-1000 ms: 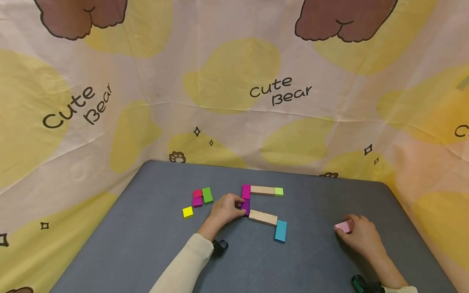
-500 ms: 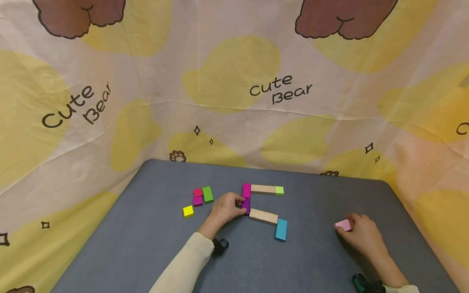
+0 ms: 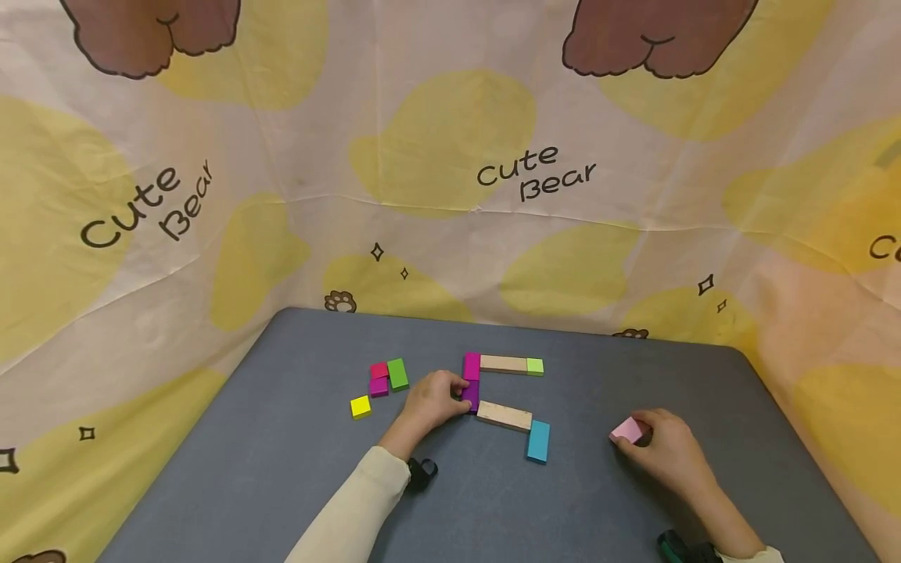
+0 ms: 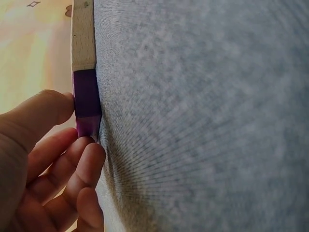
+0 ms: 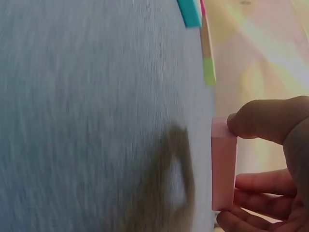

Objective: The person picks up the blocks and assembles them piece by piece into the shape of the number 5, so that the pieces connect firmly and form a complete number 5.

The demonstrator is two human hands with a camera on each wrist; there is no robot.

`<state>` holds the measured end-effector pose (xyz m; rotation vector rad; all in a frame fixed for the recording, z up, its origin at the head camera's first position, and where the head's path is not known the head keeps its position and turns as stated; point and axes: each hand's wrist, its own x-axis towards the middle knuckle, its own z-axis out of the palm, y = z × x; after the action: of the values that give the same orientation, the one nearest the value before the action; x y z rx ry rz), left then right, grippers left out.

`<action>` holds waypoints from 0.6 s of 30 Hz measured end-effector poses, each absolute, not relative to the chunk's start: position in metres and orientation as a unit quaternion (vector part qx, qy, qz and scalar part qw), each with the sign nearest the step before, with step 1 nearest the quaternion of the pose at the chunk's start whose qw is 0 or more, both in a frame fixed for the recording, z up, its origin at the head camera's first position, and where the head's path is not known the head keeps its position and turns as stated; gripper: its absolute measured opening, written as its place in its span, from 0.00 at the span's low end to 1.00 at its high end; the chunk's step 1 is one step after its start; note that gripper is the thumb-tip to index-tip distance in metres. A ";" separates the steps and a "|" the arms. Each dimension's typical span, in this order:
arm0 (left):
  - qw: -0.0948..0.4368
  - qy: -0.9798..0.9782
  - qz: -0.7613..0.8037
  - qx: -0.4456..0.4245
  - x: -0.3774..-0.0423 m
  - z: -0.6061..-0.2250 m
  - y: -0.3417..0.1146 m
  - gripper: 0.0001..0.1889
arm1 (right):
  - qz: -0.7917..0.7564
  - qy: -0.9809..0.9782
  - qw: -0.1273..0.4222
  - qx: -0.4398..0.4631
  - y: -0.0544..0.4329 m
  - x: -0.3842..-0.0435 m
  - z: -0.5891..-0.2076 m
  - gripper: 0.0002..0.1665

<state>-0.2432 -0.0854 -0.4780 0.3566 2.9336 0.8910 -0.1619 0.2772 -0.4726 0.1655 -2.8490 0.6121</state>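
Observation:
My left hand (image 3: 431, 399) pinches a purple block (image 3: 472, 397) on the table, its thumb on one side and fingertips at the near end in the left wrist view. A magenta block (image 3: 472, 366) lies end to end beyond it. A plain wooden block (image 3: 504, 364) runs right from the magenta one to a light green cube (image 3: 535, 367). A second wooden block (image 3: 504, 415) slants from the purple block toward a blue block (image 3: 538, 442). Farther right, my right hand (image 3: 669, 450) holds a pink block (image 5: 224, 169) between thumb and fingers, above its shadow on the table.
Left of my left hand lie a green block (image 3: 397, 374), a red cube (image 3: 379, 371), a magenta cube (image 3: 378, 387) and a yellow cube (image 3: 360, 407). The grey table (image 3: 281, 469) ends at a patterned cloth (image 3: 436, 258) behind and at the sides.
My right hand has moved left with the pink block, nearer to the blue block. My left hand stays at the purple block, and the other blocks keep their places.

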 end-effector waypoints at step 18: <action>0.031 0.952 0.284 0.110 -0.243 -0.478 -0.084 0.17 | 0.231 -0.957 0.118 0.129 0.210 -0.149 -0.468 0.27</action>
<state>-0.2434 -0.0843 -0.4784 0.3392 2.9336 0.8760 -0.1487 0.2097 -0.4675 0.3778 -2.7990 0.6761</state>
